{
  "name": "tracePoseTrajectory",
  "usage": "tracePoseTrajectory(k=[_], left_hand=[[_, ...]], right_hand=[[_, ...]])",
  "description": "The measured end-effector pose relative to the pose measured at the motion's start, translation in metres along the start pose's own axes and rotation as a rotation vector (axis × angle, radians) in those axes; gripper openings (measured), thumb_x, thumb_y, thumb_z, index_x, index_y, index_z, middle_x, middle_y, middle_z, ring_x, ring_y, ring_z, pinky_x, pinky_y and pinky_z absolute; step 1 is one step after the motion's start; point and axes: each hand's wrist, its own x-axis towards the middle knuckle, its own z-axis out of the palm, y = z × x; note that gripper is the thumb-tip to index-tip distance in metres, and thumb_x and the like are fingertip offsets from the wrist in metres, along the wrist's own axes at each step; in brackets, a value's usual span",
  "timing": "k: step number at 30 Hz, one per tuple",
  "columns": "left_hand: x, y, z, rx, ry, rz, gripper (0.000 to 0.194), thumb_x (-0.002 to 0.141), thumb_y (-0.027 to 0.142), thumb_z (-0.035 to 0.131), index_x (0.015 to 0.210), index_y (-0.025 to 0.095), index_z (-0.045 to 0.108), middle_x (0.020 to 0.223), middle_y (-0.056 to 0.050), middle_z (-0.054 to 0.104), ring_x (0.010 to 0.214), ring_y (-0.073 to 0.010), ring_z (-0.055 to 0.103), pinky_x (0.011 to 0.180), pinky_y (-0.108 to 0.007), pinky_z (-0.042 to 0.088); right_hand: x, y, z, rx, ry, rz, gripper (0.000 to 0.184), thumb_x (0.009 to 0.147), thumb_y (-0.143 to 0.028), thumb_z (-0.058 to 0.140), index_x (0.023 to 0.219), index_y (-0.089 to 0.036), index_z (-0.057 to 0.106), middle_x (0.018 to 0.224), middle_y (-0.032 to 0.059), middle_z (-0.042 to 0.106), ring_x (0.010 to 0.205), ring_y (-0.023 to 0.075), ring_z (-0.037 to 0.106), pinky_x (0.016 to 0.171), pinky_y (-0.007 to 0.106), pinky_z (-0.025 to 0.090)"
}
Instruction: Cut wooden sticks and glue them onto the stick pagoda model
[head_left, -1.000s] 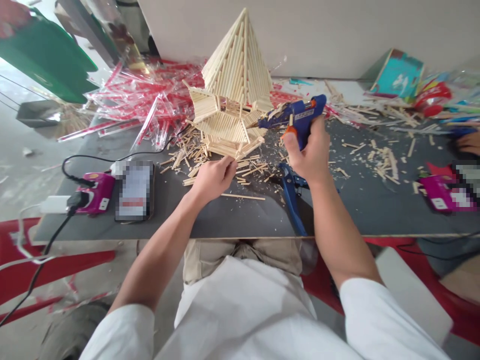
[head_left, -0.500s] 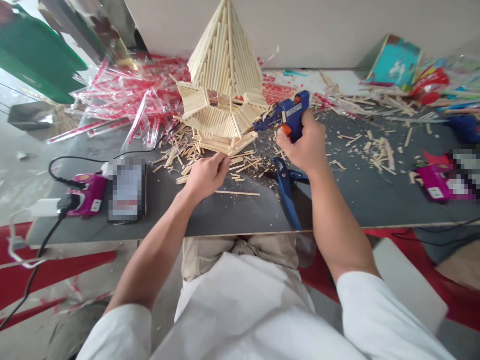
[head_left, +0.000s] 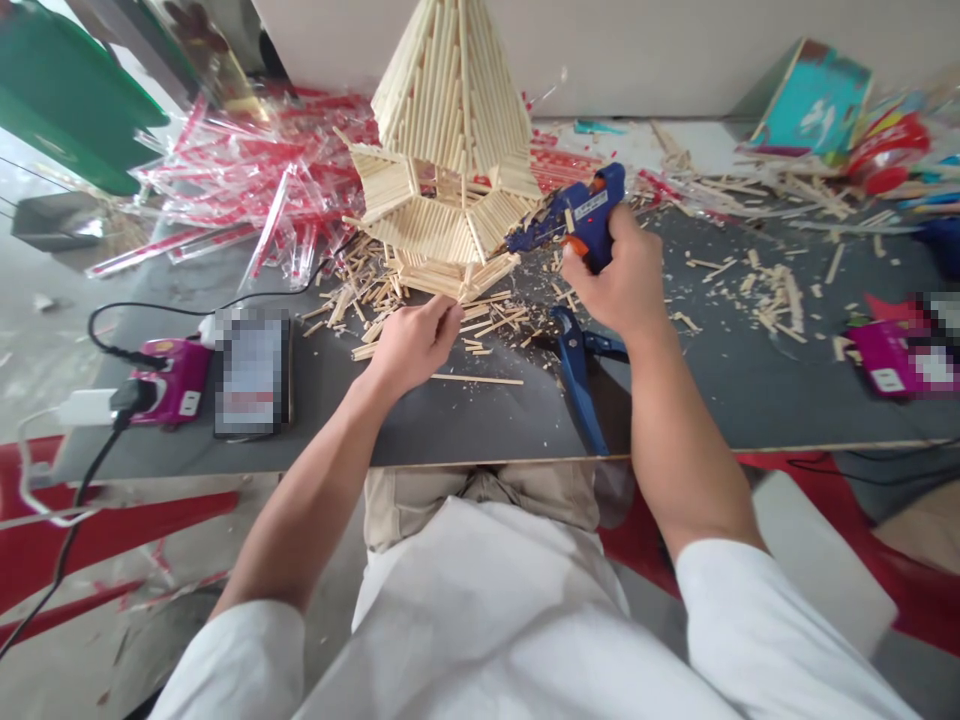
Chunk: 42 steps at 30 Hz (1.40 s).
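Note:
A pagoda-like model [head_left: 435,225] built of thin pale wooden sticks stands at the back middle, with a tall pointed roof over a flared lower tier. My left hand [head_left: 416,340] is closed at its front lower edge, thumb and fingers pinched against the base; the fingertips are partly hidden. In my right hand [head_left: 630,275] is a blue glue gun [head_left: 596,205] with an orange trigger, its nozzle pointing left, close to the model's right side. Below it lies a blue-handled cutter [head_left: 577,380]. A single loose stick [head_left: 480,379] rests in front of my left hand.
Clear-and-red plastic wrappers [head_left: 247,190] heap up at the back left. Stick offcuts [head_left: 780,300] litter the dark table [head_left: 450,430]. At left are a phone [head_left: 251,375] and a purple power socket [head_left: 176,380] with cables; another purple socket [head_left: 885,355] sits at right.
The glue gun in my right hand has shifted slightly right, its nozzle drawing a little away from the model. My left hand stays at the base. The camera view has tilted slightly.

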Motion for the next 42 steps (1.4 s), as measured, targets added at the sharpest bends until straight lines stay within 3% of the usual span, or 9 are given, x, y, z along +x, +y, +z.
tracePoseTrajectory(k=[32,36,42], left_hand=[[0.0,-0.001,0.0,-0.016,0.019,0.022,0.036,0.106,0.039,0.041,0.095,0.018,0.067,0.066,-0.002,0.066,0.056,-0.0141,0.059,0.06,-0.026,0.038],[0.0,0.0,-0.001,0.001,0.014,0.02,0.034,0.105,0.038,0.041,0.094,0.018,0.066,0.065,-0.002,0.064,0.055,-0.0141,0.056,0.059,-0.026,0.037],[0.0,-0.001,-0.001,-0.005,0.027,0.028,0.034,0.106,0.039,0.041,0.095,0.019,0.067,0.064,-0.001,0.063,0.054,-0.0138,0.056,0.059,-0.025,0.035]], right_hand=[[0.0,-0.007,-0.005,-0.096,0.031,0.017,0.033,0.097,-0.049,0.055,0.116,-0.022,0.057,0.094,0.0104,0.07,0.096,0.0299,0.072,0.087,0.044,0.055],[-0.002,-0.011,-0.008,-0.096,0.071,0.011,0.041,0.094,-0.055,0.06,0.117,-0.022,0.057,0.097,0.0106,0.072,0.094,0.0293,0.072,0.087,0.044,0.056],[0.0,-0.006,-0.012,0.056,0.137,0.011,0.068,0.083,-0.073,0.067,0.124,-0.021,0.058,0.103,0.0105,0.072,0.099,0.0283,0.071,0.088,0.045,0.058]])
